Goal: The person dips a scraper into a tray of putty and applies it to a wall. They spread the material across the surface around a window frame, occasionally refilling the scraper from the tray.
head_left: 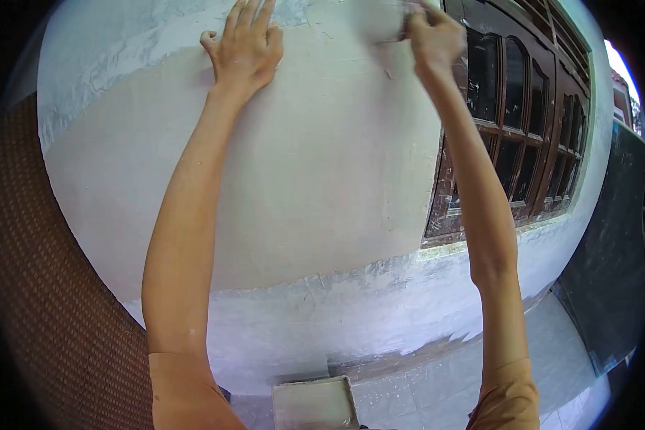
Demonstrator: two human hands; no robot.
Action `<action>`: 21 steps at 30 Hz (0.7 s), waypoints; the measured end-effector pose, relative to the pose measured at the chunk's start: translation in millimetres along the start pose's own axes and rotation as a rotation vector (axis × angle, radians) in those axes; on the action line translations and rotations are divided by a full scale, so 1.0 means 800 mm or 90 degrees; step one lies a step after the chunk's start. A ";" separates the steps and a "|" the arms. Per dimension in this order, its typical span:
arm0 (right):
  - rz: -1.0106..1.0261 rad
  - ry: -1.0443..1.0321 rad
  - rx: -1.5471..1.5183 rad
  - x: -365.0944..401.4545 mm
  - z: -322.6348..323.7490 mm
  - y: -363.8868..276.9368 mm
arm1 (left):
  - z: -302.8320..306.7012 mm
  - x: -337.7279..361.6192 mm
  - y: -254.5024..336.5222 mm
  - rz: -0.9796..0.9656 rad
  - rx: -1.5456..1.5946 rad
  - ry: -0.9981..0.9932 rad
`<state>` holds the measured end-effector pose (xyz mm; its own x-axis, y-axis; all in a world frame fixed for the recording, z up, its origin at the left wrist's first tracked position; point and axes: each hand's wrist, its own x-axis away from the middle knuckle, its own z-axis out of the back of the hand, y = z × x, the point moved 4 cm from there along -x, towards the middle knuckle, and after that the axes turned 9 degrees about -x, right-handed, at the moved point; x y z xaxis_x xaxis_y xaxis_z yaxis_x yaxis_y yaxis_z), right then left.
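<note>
Right hand point(437, 43) grips tool point(406, 30) near window edge point(441, 218); open wall point(322, 158) toward left hand point(245, 54).

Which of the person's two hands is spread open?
The left hand, splayed at the pale wall. The right hand, nearer the window, is instead curled around a tool too blurred to identify.

The person's left hand point(245, 56) spreads against the patchily coated wall point(322, 179); the right hand point(437, 41) grips a blurred tool point(406, 27) at the wall, beside a brown-framed window point(514, 86). A rectangular container point(351, 403) sits below.
</note>
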<state>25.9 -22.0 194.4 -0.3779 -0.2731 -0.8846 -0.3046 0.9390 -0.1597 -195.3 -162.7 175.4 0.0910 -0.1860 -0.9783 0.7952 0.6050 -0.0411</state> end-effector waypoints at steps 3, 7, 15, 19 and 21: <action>0.001 0.048 -0.084 -0.006 0.011 -0.007 | 0.005 0.005 0.004 -0.005 0.033 0.009; 0.007 -0.104 -0.014 0.040 -0.044 -0.011 | 0.006 0.006 0.006 -0.012 0.040 0.019; -0.084 0.078 -0.189 -0.023 0.012 0.026 | 0.010 0.007 0.006 -0.019 0.049 0.025; -0.096 -0.040 -0.135 -0.004 -0.066 0.003 | 0.017 0.014 0.007 -0.036 0.045 0.038; -0.022 -0.008 -0.047 -0.029 -0.062 0.011 | 0.018 0.012 0.006 -0.042 0.052 0.032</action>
<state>-11.6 -18.2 235.1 -0.3544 -0.3022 -0.8849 -0.3809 0.9109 -0.1585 -182.1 -172.7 168.4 0.0086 -0.1826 -0.9832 0.8452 0.5268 -0.0904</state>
